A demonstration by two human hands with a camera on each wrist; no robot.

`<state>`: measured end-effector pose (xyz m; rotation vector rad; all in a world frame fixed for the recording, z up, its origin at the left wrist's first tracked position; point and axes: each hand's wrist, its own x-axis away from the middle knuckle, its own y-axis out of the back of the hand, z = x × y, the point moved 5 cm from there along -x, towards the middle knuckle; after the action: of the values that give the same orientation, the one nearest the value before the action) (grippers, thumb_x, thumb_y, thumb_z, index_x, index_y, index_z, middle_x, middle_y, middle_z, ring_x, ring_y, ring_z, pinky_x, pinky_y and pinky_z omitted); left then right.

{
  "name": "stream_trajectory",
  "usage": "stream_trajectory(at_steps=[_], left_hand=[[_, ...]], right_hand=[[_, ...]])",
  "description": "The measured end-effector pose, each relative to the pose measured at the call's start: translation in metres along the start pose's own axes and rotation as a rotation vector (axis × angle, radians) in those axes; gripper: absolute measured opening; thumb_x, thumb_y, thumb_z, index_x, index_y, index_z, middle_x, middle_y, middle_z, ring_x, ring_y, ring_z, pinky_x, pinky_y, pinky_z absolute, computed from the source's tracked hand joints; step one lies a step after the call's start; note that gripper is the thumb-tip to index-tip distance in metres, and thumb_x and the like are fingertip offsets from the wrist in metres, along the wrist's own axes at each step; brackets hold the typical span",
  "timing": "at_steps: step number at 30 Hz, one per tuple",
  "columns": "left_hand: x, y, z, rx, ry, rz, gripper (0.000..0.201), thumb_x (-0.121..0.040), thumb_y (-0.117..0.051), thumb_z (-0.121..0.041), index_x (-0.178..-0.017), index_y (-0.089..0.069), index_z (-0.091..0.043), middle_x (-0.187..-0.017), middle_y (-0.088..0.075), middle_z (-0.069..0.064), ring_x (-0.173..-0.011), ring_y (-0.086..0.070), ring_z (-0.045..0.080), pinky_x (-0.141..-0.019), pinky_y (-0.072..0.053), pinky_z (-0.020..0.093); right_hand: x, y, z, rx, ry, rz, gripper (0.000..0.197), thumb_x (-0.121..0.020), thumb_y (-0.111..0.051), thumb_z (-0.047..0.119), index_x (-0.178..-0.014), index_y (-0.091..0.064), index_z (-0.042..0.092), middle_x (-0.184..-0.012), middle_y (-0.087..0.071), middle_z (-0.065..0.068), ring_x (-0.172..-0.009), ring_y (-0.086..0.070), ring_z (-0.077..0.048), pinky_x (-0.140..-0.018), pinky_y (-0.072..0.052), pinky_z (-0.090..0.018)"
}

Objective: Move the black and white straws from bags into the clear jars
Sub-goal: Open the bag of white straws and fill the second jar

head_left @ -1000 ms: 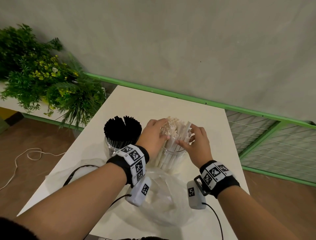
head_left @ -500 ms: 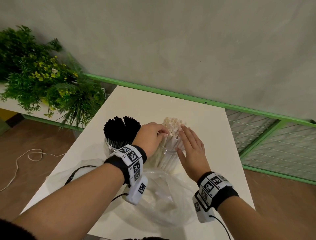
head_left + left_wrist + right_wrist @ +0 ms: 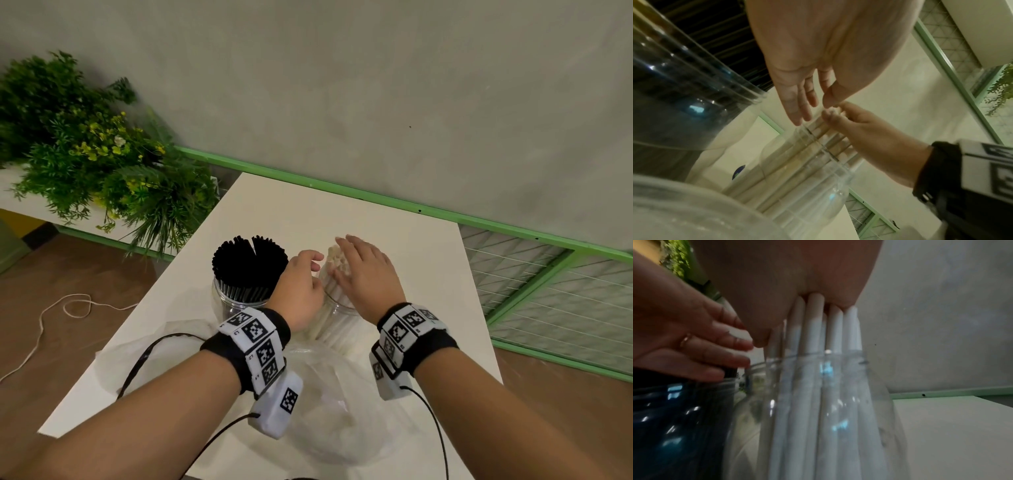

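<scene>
Left of the white-straw jar (image 3: 337, 317), touching or just beside it, stands the other clear jar (image 3: 239, 301), packed with black straws (image 3: 249, 265) whose tops fan out above its rim. Those look settled and need no more handling.

At the white-straw jar itself, the left hand (image 3: 301, 291) hovers at the jar's left shoulder with its fingers loosely bent and nothing in its grip; in the left wrist view its fingertips (image 3: 797, 112) only graze the straw tops. The white straws (image 3: 816, 324) stand upright in the jar, tops well above the rim. The right hand (image 3: 366, 270) lies flat across those tops, fingers straight, grip released, palm pressing down.

My judgement is that these straws are light, stiff enough to stand yet easy to crush or kink, smooth and inclined to slide against one another. They are best taken as a bundle around the middle, or tapped level from the top with a flat palm, as the right hand is placed to do. The jar seems thin clear plastic, light enough to tip, so steadying its wall would help.

Nearer the person than the white-straw jar, a crumpled clear bag (image 3: 329, 404) lies on the counter (image 3: 394, 240); whether any straws remain inside I cannot tell. Both hands hide most of the straw tops in the head view, the wrist views are blurred, and the jar bottoms are hard to make out.
</scene>
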<state>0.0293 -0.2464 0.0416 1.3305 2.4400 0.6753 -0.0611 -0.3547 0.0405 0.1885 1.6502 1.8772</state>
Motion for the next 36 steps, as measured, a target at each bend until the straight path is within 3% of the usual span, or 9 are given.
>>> stream_trajectory(at_steps=[3, 7, 12, 15, 18, 24, 26, 31, 36], left_hand=[[0.000, -0.010, 0.003, -0.023, 0.068, 0.116, 0.061, -0.093, -0.050, -0.010, -0.147, -0.023, -0.020, -0.144, -0.037, 0.007, -0.127, -0.045, 0.020, -0.107, -0.038, 0.035], [-0.007, -0.022, 0.012, -0.017, 0.135, 0.242, 0.080, -0.091, -0.059, -0.031, -0.152, -0.008, -0.018, -0.155, -0.025, 0.006, -0.140, -0.031, 0.022, -0.111, -0.029, 0.033], [-0.028, -0.042, 0.025, 0.172, 0.127, 0.298, 0.106, -0.061, -0.065, -0.079, -0.146, -0.019, -0.034, -0.143, -0.045, -0.009, -0.130, -0.046, 0.012, -0.110, -0.037, 0.042], [-0.042, -0.056, 0.041, 0.243, 0.121, 0.295, 0.094, -0.064, -0.069, -0.074, -0.140, -0.027, -0.039, -0.137, -0.051, -0.014, -0.128, -0.048, 0.009, -0.109, -0.038, 0.044], [-0.050, -0.054, 0.035, 0.201, 0.094, 0.264, 0.087, -0.067, -0.060, -0.080, -0.139, -0.028, -0.043, -0.139, -0.049, -0.015, -0.136, -0.038, 0.014, -0.112, -0.031, 0.047], [-0.047, -0.033, -0.013, 0.215, 0.079, 0.188, 0.068, -0.091, -0.042, -0.058, -0.146, -0.026, -0.020, -0.126, -0.059, 0.004, -0.121, -0.052, 0.018, -0.107, -0.036, 0.035], [-0.049, -0.029, -0.014, 0.252, 0.119, 0.190, 0.058, -0.098, -0.038, -0.045, -0.148, -0.021, -0.020, -0.134, -0.054, 0.008, -0.129, -0.045, 0.022, -0.109, -0.032, 0.032], [-0.033, -0.023, -0.006, 0.323, 0.229, 0.239, 0.078, -0.093, -0.033, -0.061, -0.152, 0.004, -0.026, -0.159, -0.013, 0.001, -0.145, -0.017, 0.017, -0.116, -0.015, 0.034], [-0.012, -0.024, 0.006, 0.252, 0.179, 0.287, 0.091, -0.086, -0.061, -0.030, -0.152, 0.000, -0.027, -0.155, -0.024, -0.001, -0.143, -0.023, 0.015, -0.114, -0.023, 0.031]], right_hand=[[0.000, 0.010, -0.006, -0.138, 0.051, -0.059, 0.056, -0.098, -0.045, 0.040, -0.149, -0.028, 0.023, -0.154, -0.029, -0.001, -0.137, -0.030, -0.021, -0.114, -0.029, -0.037], [0.030, 0.017, -0.038, -0.277, -0.080, -0.164, 0.080, -0.088, -0.050, 0.061, -0.151, -0.019, 0.024, -0.157, -0.023, 0.001, -0.143, -0.019, -0.014, -0.116, -0.017, -0.034], [0.058, -0.008, -0.072, -0.469, -0.308, 0.073, 0.112, -0.068, -0.066, 0.067, -0.153, -0.007, 0.023, -0.159, -0.013, -0.001, -0.145, -0.014, -0.015, -0.119, -0.019, -0.039], [0.048, -0.022, -0.078, -0.537, -0.382, 0.177, 0.121, -0.058, -0.070, 0.075, -0.153, -0.011, 0.028, -0.158, -0.016, 0.004, -0.145, -0.018, -0.014, -0.118, -0.022, -0.041], [0.030, -0.028, -0.075, -0.737, -0.353, 0.188, 0.104, -0.056, -0.085, 0.061, -0.142, -0.034, 0.033, -0.143, -0.046, 0.007, -0.133, -0.044, -0.014, -0.108, -0.039, -0.046], [0.018, -0.015, -0.050, -0.858, -0.313, 0.041, 0.082, -0.060, -0.091, 0.016, -0.120, -0.037, 0.033, -0.114, -0.056, 0.018, -0.100, -0.053, 0.019, -0.078, -0.041, -0.001], [0.017, -0.012, -0.051, -0.824, -0.355, -0.030, 0.090, -0.059, -0.092, 0.021, -0.125, -0.031, 0.029, -0.113, -0.054, 0.019, -0.100, -0.053, 0.014, -0.076, -0.040, 0.000], [0.026, -0.013, -0.055, -0.643, -0.414, -0.043, 0.091, -0.067, -0.086, 0.033, -0.138, -0.029, 0.024, -0.126, -0.038, 0.006, -0.117, -0.038, -0.011, -0.095, -0.033, -0.024], [0.034, -0.017, -0.053, -0.483, -0.350, -0.068, 0.084, -0.072, -0.081, 0.038, -0.138, -0.038, 0.010, -0.129, -0.039, -0.003, -0.123, -0.037, -0.020, -0.099, -0.025, -0.023]])
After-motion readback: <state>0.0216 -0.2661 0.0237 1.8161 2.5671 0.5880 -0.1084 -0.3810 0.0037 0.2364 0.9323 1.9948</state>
